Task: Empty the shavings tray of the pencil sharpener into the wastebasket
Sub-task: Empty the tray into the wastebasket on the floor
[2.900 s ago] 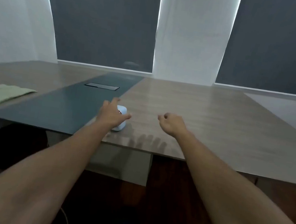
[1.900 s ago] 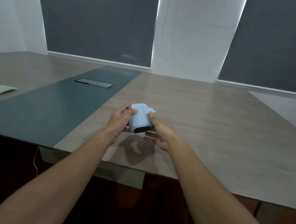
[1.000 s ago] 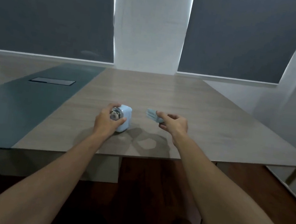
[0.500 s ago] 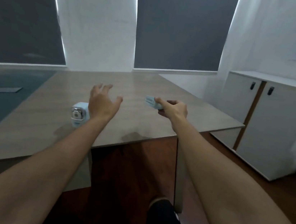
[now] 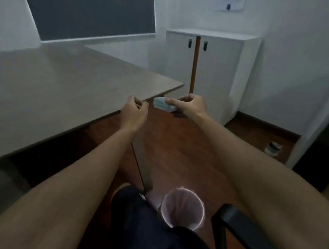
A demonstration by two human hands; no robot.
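Your right hand [image 5: 191, 106] grips the pale-blue shavings tray [image 5: 163, 104] in the air beyond the table [image 5: 49, 88] corner, your left hand [image 5: 133, 114] hangs loosely curled and empty, and the wastebasket [image 5: 182, 208] stands on the floor below.

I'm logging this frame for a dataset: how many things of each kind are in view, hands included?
Hands: 2 (left hand, right hand)
Shavings tray: 1
Wastebasket: 1
Table: 1
Cabinet: 1
Total: 6
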